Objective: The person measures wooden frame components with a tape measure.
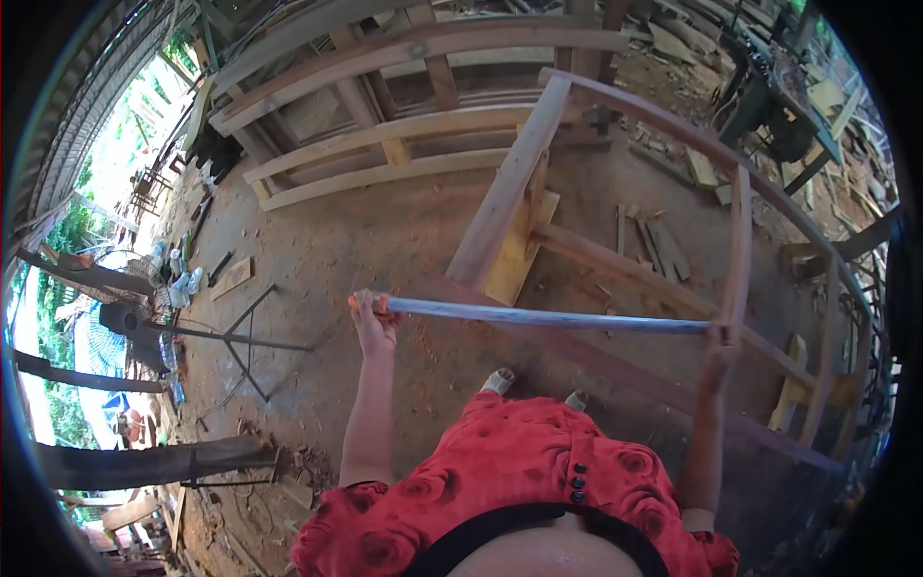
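A long, narrow, bluish-white strip (548, 316) stretches nearly level between my two hands, in front of my body. My left hand (373, 322) is closed round its left end, where something small and orange shows at the fingers. At the strip's right end, my right hand (721, 343) is closed, beside an upright of the wooden frame (738, 240). The strip crosses over the lower part of this large frame, which has long reddish rails and crosspieces. What exactly the strip is, I cannot make out.
Stacked wooden frames (385, 135) stand ahead. On the left are a fan (120, 317) and a thin metal stand (231, 338). Wood offcuts (663, 248) lie on the dirt floor beyond the frame. A dark machine (779, 115) stands far right.
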The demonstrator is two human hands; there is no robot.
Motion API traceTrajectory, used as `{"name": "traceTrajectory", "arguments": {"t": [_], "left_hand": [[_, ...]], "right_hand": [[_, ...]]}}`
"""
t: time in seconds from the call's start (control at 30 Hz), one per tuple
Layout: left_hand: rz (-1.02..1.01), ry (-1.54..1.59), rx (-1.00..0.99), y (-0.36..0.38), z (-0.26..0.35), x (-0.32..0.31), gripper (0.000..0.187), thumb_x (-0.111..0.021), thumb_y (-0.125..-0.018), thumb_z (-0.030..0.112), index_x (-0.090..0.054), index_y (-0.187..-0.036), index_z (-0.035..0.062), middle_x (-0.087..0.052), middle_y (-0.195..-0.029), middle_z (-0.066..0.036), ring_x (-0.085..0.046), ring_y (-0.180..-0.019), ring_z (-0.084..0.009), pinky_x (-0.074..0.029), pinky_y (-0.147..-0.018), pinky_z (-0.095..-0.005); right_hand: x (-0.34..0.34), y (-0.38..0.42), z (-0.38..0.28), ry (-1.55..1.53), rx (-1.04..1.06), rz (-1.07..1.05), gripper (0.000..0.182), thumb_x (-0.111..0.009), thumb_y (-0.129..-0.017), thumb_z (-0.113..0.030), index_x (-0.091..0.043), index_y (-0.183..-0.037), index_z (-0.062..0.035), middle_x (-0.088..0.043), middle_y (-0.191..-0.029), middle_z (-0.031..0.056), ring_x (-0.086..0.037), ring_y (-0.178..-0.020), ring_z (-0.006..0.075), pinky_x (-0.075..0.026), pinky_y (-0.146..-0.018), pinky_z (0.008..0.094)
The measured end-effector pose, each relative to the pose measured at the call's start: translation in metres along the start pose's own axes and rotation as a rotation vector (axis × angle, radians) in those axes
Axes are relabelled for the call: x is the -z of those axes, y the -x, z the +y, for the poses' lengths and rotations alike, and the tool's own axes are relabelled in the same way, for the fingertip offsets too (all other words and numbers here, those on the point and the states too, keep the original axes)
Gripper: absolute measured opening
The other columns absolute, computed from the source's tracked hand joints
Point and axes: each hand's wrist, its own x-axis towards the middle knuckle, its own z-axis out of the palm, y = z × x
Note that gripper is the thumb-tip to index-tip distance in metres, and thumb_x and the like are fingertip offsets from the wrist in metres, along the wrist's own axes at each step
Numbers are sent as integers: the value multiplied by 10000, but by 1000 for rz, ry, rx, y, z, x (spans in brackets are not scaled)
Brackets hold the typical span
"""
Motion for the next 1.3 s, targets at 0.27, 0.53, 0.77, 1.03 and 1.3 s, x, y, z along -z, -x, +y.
{"name": "traceTrajectory", "arguments": {"t": [0.27, 0.53, 0.77, 1.03, 1.3], "left_hand": [[-48, 86, 122, 52, 1, -5, 283, -550, -868, 209, -371, -1078, 143, -556, -942, -103, -593, -701, -232, -543, -546, -377], [-223, 97, 242, 99, 0, -19, 286, -561, -862, 178, -424, -1106, 117, -591, -932, -113, -626, -824, -266, -563, -666, -432], [-303, 41, 285, 143, -19, -40, 424, -593, -830, 104, -351, -1178, 87, -583, -992, -134, -628, -860, -265, -567, -691, -410], [-408, -96, 419, 172, -79, -38, 406, -581, -839, 207, -378, -1170, 90, -593, -1003, -162, -620, -844, -290, -558, -678, -427], [-289, -38, 560, 239, -68, -92, 415, -551, -824, 425, -532, -1044, 74, -631, -916, -172, -625, -786, -290, -538, -642, -407]], "right_hand": [[-156, 83, -48, -262, -79, -334, 100, -585, -861, -101, -537, -789, -52, -514, -702, -22, -455, -658, 52, -377, -608, 213], [-228, 148, -80, -207, -78, -697, 127, -651, -810, -88, -537, -791, -36, -518, -714, -28, -452, -652, 51, -374, -577, 206], [-219, 146, -75, -104, 72, -1048, 284, -759, -714, -201, -542, -782, -30, -522, -698, 7, -470, -655, 86, -397, -577, 247], [-161, 123, -56, -90, 69, -1258, 442, -775, -657, -384, -553, -747, -13, -596, -708, 105, -577, -667, 197, -426, -548, 333], [-105, 104, -33, -109, -56, -1224, 334, -696, -773, -316, -574, -796, -7, -596, -726, 88, -537, -670, 162, -424, -595, 303]]}}
